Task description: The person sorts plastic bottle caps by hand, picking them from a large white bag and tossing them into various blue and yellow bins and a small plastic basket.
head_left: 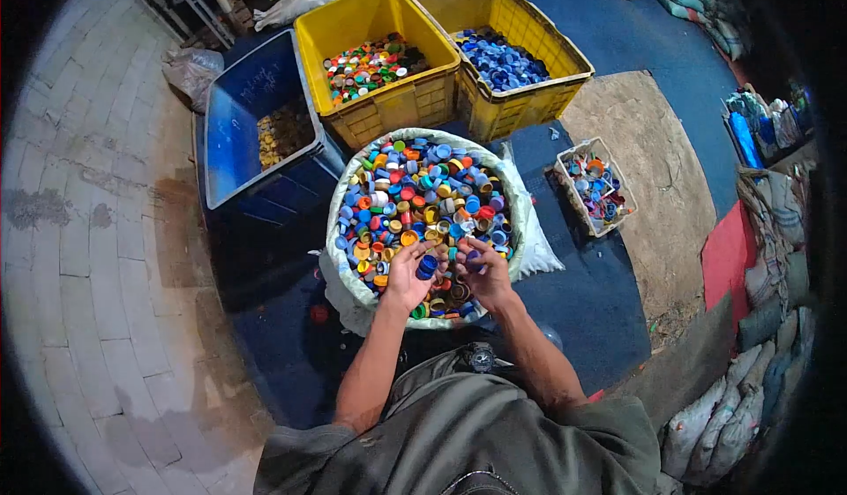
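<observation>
While the left hand [408, 285] cupped dark-blue caps [427, 267] and the right hand [493, 285] gripped a purplish cap [474, 260], both hung low over the open sack [521, 204], presumably so spills landed inside; beyond it, two yellow bins [388, 116] stood seemingly within reach!

Pale grey paving blocks [97, 257], stained in places, meet a dark blue floor covering [591, 301] in the workspace where I stand. A flat brown sheet [640, 168] lies over the covering near a bright red patch [730, 257]; stuffed, pale cloth-like sacks [715, 424] line the right side, under uneven light.
</observation>
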